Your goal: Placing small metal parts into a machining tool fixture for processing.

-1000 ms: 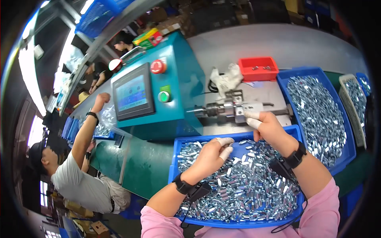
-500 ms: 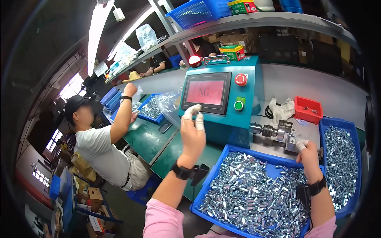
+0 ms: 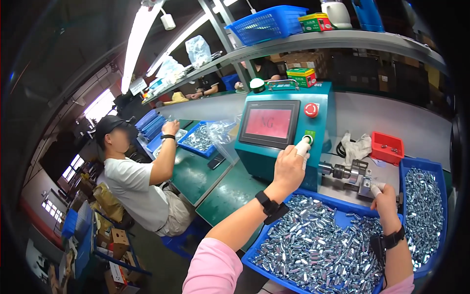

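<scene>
Some left fingers point(image 3: 303, 147) at green button point(image 3: 309, 138); right fingers point(image 3: 377, 189) at metal fixture point(image 3: 365, 186).

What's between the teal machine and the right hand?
The head view shows a metal shaft and a metal block between the teal machine and the right hand.

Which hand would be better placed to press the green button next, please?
Probably the left hand: it reaches up to the green button, whereas the right hand is farther right and lower, at the metal block.
</scene>
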Demonstrator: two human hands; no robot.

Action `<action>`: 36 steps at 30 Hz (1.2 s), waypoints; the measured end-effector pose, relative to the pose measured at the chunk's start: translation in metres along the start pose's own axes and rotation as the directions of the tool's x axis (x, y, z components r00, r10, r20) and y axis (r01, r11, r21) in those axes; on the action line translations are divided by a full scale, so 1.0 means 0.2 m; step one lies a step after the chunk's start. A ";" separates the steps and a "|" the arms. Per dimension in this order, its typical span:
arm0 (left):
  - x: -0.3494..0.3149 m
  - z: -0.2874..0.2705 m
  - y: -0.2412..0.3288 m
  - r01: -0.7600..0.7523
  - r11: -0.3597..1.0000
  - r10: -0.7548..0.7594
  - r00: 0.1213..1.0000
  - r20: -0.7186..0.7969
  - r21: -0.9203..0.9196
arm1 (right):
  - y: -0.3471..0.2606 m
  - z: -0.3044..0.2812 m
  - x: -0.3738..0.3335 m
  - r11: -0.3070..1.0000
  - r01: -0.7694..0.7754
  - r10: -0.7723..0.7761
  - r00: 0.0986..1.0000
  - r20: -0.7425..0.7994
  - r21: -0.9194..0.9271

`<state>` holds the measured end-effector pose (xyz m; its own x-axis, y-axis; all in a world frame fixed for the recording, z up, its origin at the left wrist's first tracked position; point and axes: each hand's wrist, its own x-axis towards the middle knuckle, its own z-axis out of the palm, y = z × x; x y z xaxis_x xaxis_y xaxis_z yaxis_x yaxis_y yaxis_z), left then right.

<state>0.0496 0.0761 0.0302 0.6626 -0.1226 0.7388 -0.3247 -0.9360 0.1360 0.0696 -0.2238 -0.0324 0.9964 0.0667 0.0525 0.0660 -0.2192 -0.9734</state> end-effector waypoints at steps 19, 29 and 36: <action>-0.09 -0.34 -0.09 -0.006 0.990 -0.019 0.983 -0.180 -0.138 | -0.04 0.01 -0.03 1.000 -0.002 0.002 0.999 0.037 0.004; 0.04 -0.02 0.04 -0.071 0.983 0.048 0.989 -0.137 -0.167 | -0.07 -0.02 -0.01 1.000 0.005 -0.003 0.994 0.110 -0.019; 0.00 0.16 0.00 -0.072 0.995 0.051 0.960 -0.277 -0.065 | -0.06 -0.04 0.03 0.994 0.010 -0.006 0.999 0.042 -0.111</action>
<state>0.0699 0.0650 0.0093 0.4327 -0.0741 0.8985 -0.4148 -0.9013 0.1254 0.0744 -0.2290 -0.0193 0.9929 0.1089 0.0487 0.0818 -0.3248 -0.9422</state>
